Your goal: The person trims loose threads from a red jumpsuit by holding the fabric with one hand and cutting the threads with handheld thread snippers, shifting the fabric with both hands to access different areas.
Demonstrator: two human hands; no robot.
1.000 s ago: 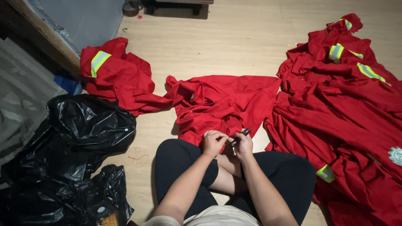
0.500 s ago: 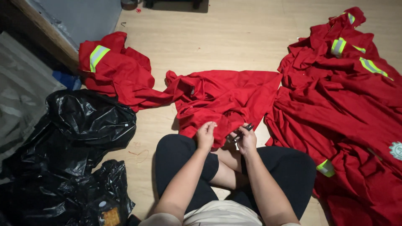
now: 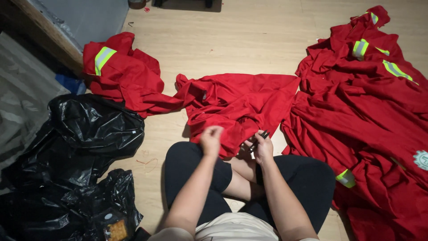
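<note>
Two bare hands are in view, the left hand (image 3: 211,139) and the right hand (image 3: 264,148), and one small dark tool (image 3: 259,139) sits in the right; one red garment (image 3: 236,105) lies spread on the floor just beyond them, one red bundle with a single reflective stripe (image 3: 117,71) sits far left, and one large heap of red workwear (image 3: 379,116), too tangled to count piece by piece, fills the right, showing four reflective stripes; two black plastic bags (image 3: 84,134) crowd the near left
</note>
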